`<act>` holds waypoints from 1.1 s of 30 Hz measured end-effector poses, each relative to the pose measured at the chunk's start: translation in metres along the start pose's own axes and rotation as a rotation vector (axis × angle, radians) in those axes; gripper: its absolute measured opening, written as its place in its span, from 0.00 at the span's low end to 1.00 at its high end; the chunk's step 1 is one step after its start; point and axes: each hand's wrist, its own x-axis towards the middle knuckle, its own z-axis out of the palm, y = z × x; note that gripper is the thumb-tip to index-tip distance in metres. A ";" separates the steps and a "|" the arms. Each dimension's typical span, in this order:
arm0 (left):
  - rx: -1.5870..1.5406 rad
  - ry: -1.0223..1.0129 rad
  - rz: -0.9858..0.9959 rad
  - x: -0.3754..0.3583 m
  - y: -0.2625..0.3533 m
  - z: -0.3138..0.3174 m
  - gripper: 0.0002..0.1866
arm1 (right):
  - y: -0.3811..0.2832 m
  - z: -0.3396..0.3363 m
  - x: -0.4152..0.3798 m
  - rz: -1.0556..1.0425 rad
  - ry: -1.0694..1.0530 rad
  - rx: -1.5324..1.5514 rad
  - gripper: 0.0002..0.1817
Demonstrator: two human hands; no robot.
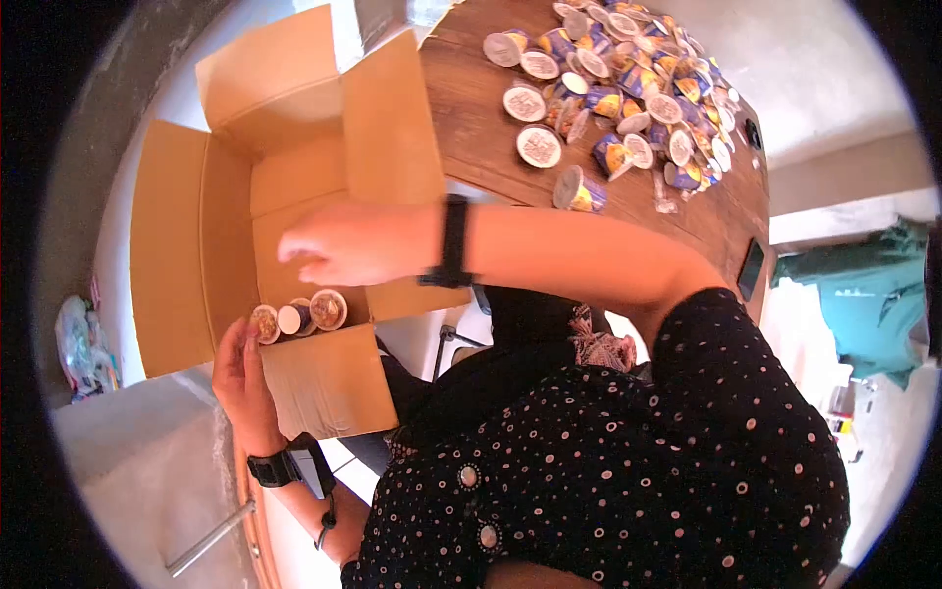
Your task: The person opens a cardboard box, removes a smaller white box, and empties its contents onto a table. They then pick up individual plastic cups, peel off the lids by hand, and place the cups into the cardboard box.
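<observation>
Cups [329, 309] in box [172, 245] overlap; right hand [343, 243] blurred.

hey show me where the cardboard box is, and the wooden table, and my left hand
Cardboard box [169, 250]: head view, on its open left flap.
Wooden table [469, 103]: head view, on bare tabletop.
Left hand [241, 385]: head view, on the middle of the hand.

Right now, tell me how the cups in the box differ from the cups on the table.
Number: the boxed cups are only a few; the table cups are many.
Arrangement: the boxed cups sit in a short row; the table cups lie in a jumbled heap.
Shared: both are small and round.
</observation>
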 end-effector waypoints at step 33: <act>-0.494 -0.933 -0.330 -0.042 0.122 0.340 0.20 | 0.128 -0.042 -0.323 0.524 1.372 -0.012 0.12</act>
